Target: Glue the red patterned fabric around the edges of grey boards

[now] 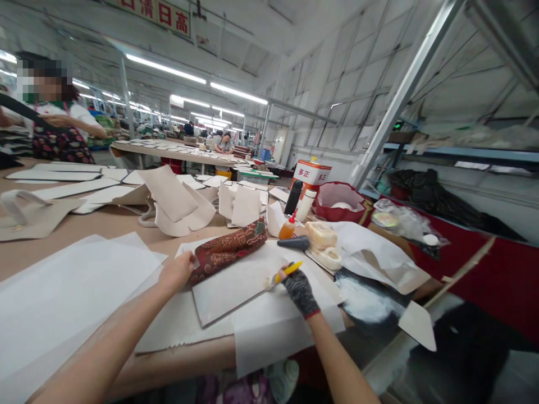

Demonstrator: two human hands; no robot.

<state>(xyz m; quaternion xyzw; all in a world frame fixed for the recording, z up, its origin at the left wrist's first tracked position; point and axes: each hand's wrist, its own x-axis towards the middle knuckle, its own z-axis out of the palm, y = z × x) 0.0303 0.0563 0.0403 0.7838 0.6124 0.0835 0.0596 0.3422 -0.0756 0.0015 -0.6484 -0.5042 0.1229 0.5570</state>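
My right hand (300, 290), in a dark grey knitted glove with a red cuff, is closed around a yellow-handled brush (291, 270). The bristles touch the right part of a pale flat panel (229, 289) with a dark edge. A brown-red patterned fabric (231, 249) lies folded back along the far side of that panel. At the fabric's left end, the bare fingers of my left hand (177, 271) pinch its edge. White paper (282, 331) lies beneath the panel and hangs over the table's front edge.
Beyond the panel stand an orange bottle with a red tip (288, 227), a black bottle (293, 197) and a white bottle (306, 205). Tape rolls (329, 258) sit to the right. Beige cut pieces (181, 205) cover the table's far side. A co-worker (63, 123) stands at left.
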